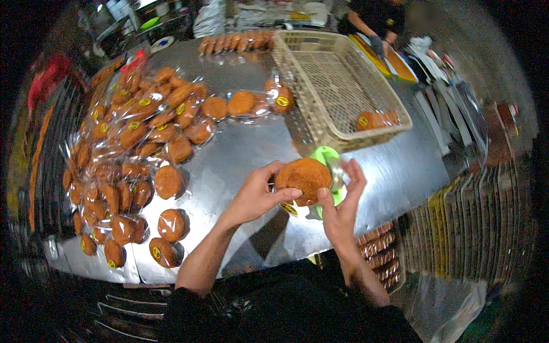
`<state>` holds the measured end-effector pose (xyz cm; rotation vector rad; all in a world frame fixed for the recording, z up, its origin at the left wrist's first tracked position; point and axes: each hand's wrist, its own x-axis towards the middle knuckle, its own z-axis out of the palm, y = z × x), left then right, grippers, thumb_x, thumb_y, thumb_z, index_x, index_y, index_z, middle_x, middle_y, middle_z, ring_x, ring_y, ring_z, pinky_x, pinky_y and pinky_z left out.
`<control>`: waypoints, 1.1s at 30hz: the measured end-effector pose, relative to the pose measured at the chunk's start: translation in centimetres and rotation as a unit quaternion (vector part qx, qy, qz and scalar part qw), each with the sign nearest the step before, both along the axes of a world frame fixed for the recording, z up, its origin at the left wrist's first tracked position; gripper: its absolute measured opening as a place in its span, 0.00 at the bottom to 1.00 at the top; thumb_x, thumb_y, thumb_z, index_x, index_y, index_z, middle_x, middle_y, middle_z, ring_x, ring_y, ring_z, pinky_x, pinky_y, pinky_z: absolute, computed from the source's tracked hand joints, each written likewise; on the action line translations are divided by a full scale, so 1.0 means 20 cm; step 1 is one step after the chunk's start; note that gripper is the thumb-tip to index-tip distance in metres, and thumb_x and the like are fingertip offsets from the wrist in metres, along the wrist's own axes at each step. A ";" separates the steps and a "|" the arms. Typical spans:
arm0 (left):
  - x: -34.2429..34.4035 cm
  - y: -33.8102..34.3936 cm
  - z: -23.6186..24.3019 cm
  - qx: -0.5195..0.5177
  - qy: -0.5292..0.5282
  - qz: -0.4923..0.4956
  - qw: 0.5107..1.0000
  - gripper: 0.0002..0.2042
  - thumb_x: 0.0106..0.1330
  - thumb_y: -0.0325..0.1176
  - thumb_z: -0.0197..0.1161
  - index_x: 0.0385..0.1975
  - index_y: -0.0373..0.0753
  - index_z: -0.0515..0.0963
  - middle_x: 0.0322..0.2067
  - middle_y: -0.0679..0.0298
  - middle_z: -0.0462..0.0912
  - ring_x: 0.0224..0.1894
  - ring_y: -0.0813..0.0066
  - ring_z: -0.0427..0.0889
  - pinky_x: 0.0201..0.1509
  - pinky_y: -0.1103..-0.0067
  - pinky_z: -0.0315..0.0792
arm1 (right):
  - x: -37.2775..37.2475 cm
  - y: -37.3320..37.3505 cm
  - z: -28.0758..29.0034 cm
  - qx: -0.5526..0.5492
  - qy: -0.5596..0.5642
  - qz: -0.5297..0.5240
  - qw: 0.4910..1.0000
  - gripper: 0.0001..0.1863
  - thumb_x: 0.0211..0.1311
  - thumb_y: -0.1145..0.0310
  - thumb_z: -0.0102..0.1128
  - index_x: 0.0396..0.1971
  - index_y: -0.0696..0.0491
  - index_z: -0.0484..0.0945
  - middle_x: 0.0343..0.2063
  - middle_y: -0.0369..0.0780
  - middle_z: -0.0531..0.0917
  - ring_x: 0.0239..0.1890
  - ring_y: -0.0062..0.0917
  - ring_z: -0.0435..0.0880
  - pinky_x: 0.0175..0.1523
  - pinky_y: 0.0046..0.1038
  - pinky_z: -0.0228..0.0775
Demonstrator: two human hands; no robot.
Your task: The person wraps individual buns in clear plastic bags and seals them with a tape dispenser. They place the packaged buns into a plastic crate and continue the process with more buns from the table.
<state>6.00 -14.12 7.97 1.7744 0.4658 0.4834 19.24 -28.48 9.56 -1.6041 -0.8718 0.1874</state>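
Note:
A round brown bun in clear wrapping is held above the metal table, its flat face turned up toward me. My left hand grips it from the left, thumb on the lower edge and fingers behind. On the other side my right hand presses its thumb to the bun's lower right edge; its fingers curl upward, slightly blurred, and what lies behind them is partly hidden. A bright green bag-neck tape sealer stands just behind the bun and right hand. Part of a yellow label shows below the bun.
Bagged buns are heaped on the left of the metal table. A beige plastic crate with a few packed buns stands beyond my hands. More buns line the far edge. At the far right, another person's gloved hand shows.

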 end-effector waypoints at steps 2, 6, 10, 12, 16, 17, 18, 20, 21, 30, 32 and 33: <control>0.09 -0.19 -0.05 -0.122 -0.134 0.042 0.983 0.18 0.69 0.43 0.62 0.47 0.34 0.76 0.36 0.59 0.81 0.39 0.69 0.79 0.48 0.72 0.72 | -0.07 -0.14 -0.07 0.065 0.246 0.061 0.965 0.37 0.64 0.73 0.59 0.68 0.58 0.49 0.63 0.53 0.60 0.67 0.38 0.61 0.70 0.38 0.55; 0.20 -0.48 -0.12 -0.162 -0.185 0.293 0.924 0.18 0.78 0.46 0.46 0.46 0.35 0.74 0.42 0.62 0.78 0.47 0.70 0.76 0.56 0.74 0.68 | -0.15 -0.28 -0.17 0.056 0.181 0.011 0.982 0.29 0.67 0.72 0.56 0.63 0.59 0.55 0.53 0.46 0.71 0.58 0.35 0.71 0.66 0.36 0.60; 0.15 -0.65 -0.09 0.001 -0.161 0.341 0.926 0.14 0.77 0.37 0.48 0.37 0.31 0.73 0.35 0.58 0.78 0.41 0.71 0.76 0.49 0.74 0.69 | -0.12 -0.41 -0.11 0.039 0.010 0.031 0.999 0.12 0.73 0.71 0.50 0.50 0.59 0.65 0.48 0.46 0.77 0.48 0.28 0.76 0.56 0.30 0.69; 0.11 -0.71 -0.05 0.015 -0.172 0.297 0.939 0.09 0.73 0.32 0.53 0.34 0.31 0.74 0.36 0.57 0.78 0.41 0.73 0.75 0.47 0.75 0.70 | -0.08 -0.46 -0.04 0.041 -0.031 0.045 0.998 0.06 0.73 0.71 0.49 0.40 0.60 0.70 0.43 0.46 0.80 0.45 0.28 0.78 0.54 0.30 0.70; 0.06 -0.79 0.03 -0.008 -0.275 0.291 0.916 0.06 0.70 0.27 0.59 0.32 0.32 0.75 0.34 0.60 0.79 0.39 0.78 0.75 0.43 0.78 0.70 | 0.00 -0.50 0.05 0.077 -0.011 0.061 0.995 0.04 0.72 0.75 0.47 0.39 0.60 0.71 0.38 0.46 0.81 0.40 0.26 0.80 0.49 0.28 0.73; 0.05 -0.80 0.04 -0.034 -0.243 0.302 0.921 0.06 0.70 0.28 0.59 0.32 0.32 0.75 0.34 0.60 0.79 0.38 0.78 0.75 0.43 0.79 0.70 | 0.01 -0.49 0.06 0.070 0.019 0.071 0.995 0.04 0.72 0.76 0.47 0.39 0.60 0.71 0.37 0.46 0.81 0.38 0.26 0.81 0.48 0.27 0.74; 0.05 -0.81 0.06 -0.058 -0.214 0.315 0.923 0.06 0.70 0.28 0.59 0.32 0.32 0.75 0.34 0.61 0.79 0.38 0.78 0.75 0.43 0.79 0.70 | 0.02 -0.49 0.06 0.088 0.038 0.087 0.992 0.04 0.72 0.76 0.47 0.38 0.59 0.71 0.35 0.46 0.81 0.37 0.26 0.81 0.46 0.27 0.74; 0.06 -0.81 0.10 -0.038 -0.128 0.336 0.932 0.07 0.70 0.29 0.60 0.32 0.32 0.75 0.34 0.60 0.78 0.37 0.77 0.75 0.43 0.79 0.70 | 0.02 -0.47 0.05 0.125 0.071 0.108 0.984 0.06 0.73 0.73 0.47 0.38 0.59 0.71 0.32 0.43 0.81 0.35 0.24 0.82 0.44 0.27 0.75; 0.08 -0.80 0.12 -0.031 -0.083 0.346 0.934 0.07 0.70 0.29 0.60 0.32 0.32 0.75 0.34 0.60 0.78 0.37 0.77 0.76 0.43 0.79 0.70 | 0.03 -0.46 0.05 0.143 0.120 0.113 0.976 0.06 0.72 0.73 0.48 0.37 0.59 0.73 0.32 0.41 0.81 0.36 0.23 0.81 0.44 0.27 0.74; 0.37 -0.92 0.21 0.214 -0.216 0.375 0.876 0.10 0.64 0.30 0.67 0.38 0.31 0.77 0.36 0.61 0.81 0.36 0.68 0.79 0.44 0.76 0.72 | 0.29 -0.36 0.15 0.136 0.091 0.260 0.952 0.06 0.70 0.73 0.51 0.36 0.59 0.76 0.32 0.38 0.81 0.37 0.20 0.78 0.44 0.24 0.71; 0.39 -0.92 0.20 0.054 -0.192 0.377 0.904 0.09 0.69 0.33 0.63 0.38 0.31 0.77 0.34 0.63 0.82 0.35 0.75 0.78 0.43 0.79 0.71 | 0.35 -0.35 0.17 0.171 -0.009 0.228 0.958 0.09 0.70 0.72 0.53 0.43 0.60 0.77 0.39 0.45 0.82 0.40 0.27 0.81 0.49 0.29 0.74; 0.40 -0.92 0.20 -0.048 -0.204 0.368 0.906 0.10 0.70 0.34 0.61 0.37 0.32 0.78 0.34 0.64 0.82 0.36 0.77 0.78 0.43 0.80 0.71 | 0.37 -0.35 0.18 0.181 -0.098 0.192 0.960 0.11 0.71 0.69 0.54 0.46 0.61 0.76 0.41 0.47 0.82 0.41 0.28 0.82 0.50 0.30 0.75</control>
